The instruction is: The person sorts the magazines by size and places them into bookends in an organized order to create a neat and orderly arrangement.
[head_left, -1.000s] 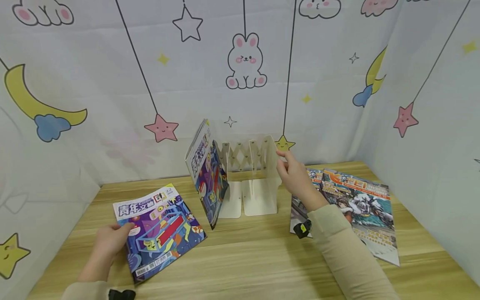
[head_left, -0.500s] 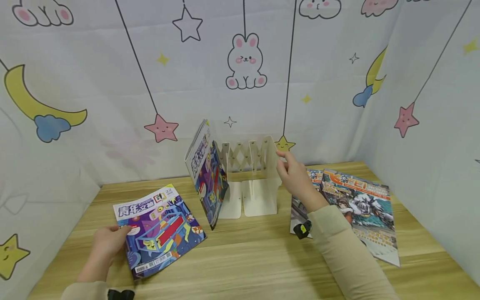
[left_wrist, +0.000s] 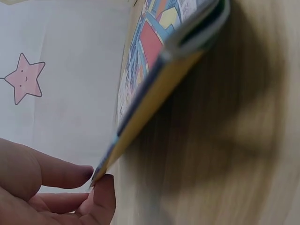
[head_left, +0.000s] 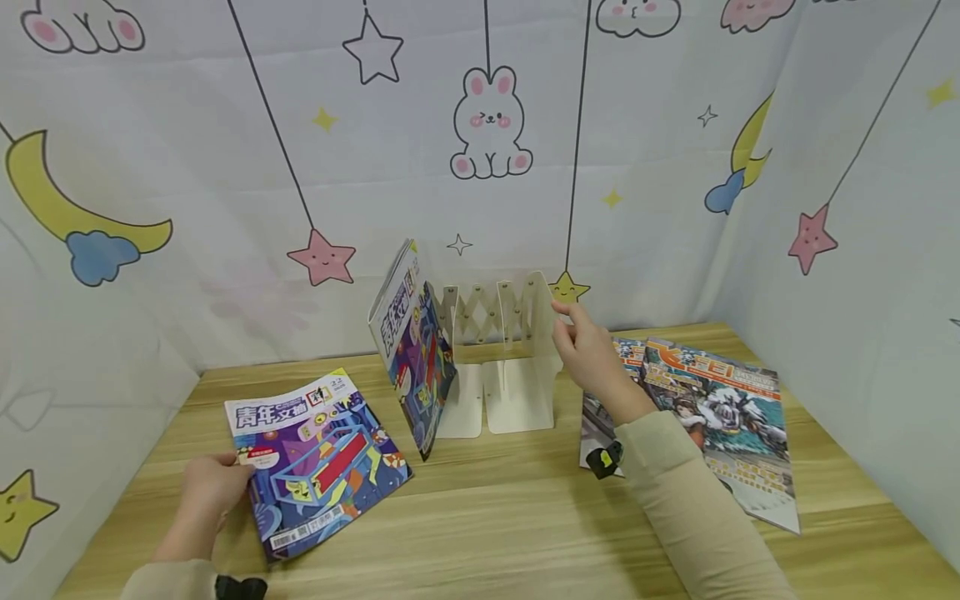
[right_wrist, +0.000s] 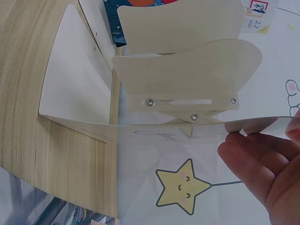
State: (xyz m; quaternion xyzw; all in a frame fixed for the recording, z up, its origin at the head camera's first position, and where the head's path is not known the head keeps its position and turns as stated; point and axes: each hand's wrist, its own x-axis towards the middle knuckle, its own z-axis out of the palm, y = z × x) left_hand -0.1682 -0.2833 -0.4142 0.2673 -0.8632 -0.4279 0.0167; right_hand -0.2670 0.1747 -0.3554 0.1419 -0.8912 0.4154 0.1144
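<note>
My left hand point(head_left: 213, 492) pinches the left edge of a purple-covered magazine point(head_left: 322, 467) on the table. In the left wrist view the thumb lies above that magazine's edge and the bent fingers below it, with the edge raised over a shadow. At the back middle stands an expandable metal bookend point(head_left: 519, 396), cream-coloured, with upright dividers and a crisscross back. My right hand point(head_left: 592, 354) holds its right end plate by the upper edge; the right wrist view shows fingertips point(right_wrist: 229, 150) against the plate's outer face. Another purple magazine point(head_left: 416, 350) stands tilted in the left end of the bookend.
Two more magazines lie overlapping at the right, the upper one point(head_left: 723, 425) with an orange title, partly behind the right sleeve point(head_left: 690, 492). A white curtain point(head_left: 405, 167) printed with stars and a rabbit hangs behind the wooden table point(head_left: 480, 517).
My left hand has shifted slightly left along the magazine, with its thumb now nearer the edge and more of the cover showing. The right hand and bookend stay as they were.
</note>
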